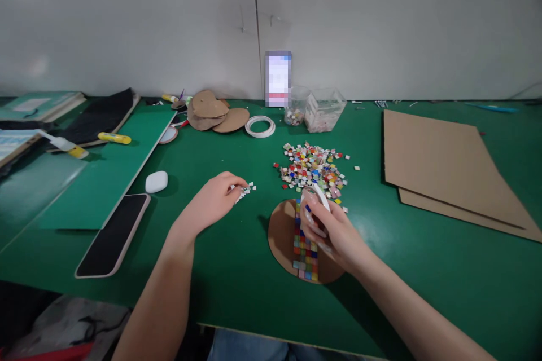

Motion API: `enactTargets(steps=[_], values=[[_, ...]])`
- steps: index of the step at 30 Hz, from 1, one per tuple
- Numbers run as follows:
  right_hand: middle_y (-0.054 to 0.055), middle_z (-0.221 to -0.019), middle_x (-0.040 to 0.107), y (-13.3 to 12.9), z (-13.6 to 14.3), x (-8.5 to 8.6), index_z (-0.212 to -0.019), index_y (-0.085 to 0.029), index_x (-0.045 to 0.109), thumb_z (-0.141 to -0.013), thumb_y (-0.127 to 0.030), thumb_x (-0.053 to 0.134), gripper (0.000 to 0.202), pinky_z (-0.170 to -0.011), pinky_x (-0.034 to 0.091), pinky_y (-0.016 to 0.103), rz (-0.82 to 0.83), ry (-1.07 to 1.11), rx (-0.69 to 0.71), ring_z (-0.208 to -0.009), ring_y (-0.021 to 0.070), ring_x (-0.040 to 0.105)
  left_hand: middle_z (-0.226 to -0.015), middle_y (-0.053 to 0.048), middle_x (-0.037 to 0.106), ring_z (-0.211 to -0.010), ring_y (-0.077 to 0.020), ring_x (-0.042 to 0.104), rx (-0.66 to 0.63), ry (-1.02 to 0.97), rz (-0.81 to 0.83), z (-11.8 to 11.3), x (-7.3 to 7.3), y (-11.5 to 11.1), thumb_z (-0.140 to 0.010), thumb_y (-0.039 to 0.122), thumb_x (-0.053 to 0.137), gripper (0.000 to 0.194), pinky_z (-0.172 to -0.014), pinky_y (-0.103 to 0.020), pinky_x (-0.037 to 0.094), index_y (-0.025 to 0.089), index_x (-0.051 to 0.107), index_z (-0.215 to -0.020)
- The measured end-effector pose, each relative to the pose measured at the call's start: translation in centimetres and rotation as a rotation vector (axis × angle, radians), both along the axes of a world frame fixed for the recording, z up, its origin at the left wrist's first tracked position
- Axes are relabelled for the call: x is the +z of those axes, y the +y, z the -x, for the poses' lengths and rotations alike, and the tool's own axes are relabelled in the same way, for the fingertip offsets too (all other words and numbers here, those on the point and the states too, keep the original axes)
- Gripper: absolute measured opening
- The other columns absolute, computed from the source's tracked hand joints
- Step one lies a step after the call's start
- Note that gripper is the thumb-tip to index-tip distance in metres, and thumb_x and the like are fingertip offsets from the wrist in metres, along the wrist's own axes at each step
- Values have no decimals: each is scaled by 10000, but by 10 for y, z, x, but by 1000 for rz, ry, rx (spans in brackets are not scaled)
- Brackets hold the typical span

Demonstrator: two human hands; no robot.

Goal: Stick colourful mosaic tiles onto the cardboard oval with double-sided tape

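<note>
Left hand [215, 194]: fingers bent low over small white pieces [252, 186], apparently for picking among them, though whether any is pinched I cannot tell; right hand [339, 228]: fingers curled around a slim white object [320, 198], seemingly for control above the cardboard disc [280, 237]. Cardboard disc: near side, flat on the green table [232, 293], presumably for level support; bears tile rows [305, 271]; loose tile heap [313, 169] just beyond, likely for short reach.

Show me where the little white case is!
In the head view, the white case is on the left, just beyond the phone, beside the green board.
</note>
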State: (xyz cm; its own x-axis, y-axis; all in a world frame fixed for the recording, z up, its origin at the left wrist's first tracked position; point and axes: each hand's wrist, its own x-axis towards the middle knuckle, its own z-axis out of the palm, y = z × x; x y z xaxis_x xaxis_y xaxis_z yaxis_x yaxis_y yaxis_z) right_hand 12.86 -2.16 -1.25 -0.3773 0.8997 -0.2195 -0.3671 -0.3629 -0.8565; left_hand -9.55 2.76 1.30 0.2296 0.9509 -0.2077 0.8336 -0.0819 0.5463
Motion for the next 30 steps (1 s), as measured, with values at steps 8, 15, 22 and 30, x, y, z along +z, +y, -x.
enactTargets(steps=[8, 15, 22, 30], values=[[-90, -467, 345, -2, 1, 0, -646, -206, 372, -818, -400, 518, 297, -305, 135, 179, 38, 52, -7, -344, 45, 259, -959, -9, 651, -670, -143, 573, 107, -115, 110, 3, 7, -2, -845, 258, 283, 320, -540, -230, 412, 231, 560, -1004], [-83, -444, 341, -3, 1, 3, -594, -205, 369, -831, -402, 489, 331, -318, 142, 195, 28, 61, 5, -335, 44, 239, -990, -33, 648, -721, -152, 593, 145, -143, 111, 4, 12, -2, -827, 311, 411, 216, -475, -201, 417, 227, 564, -952], [-80, -418, 336, -2, -1, -4, -584, -194, 385, -866, -409, 454, 361, -325, 144, 203, -26, 99, 16, -327, 45, 272, -969, -51, 664, -873, -185, 625, 193, -259, 131, 9, 10, 2, -801, 265, 473, 196, -620, -240, 518, 205, 582, -952], [-73, -444, 348, -2, -1, -1, -603, -193, 412, -878, -378, 446, 333, -321, 144, 203, -16, 113, 29, -339, 44, 274, -1036, -49, 640, -967, -184, 596, 137, -298, 154, 13, 7, 3, -813, 199, 390, 266, -754, -291, 527, 203, 602, -974]])
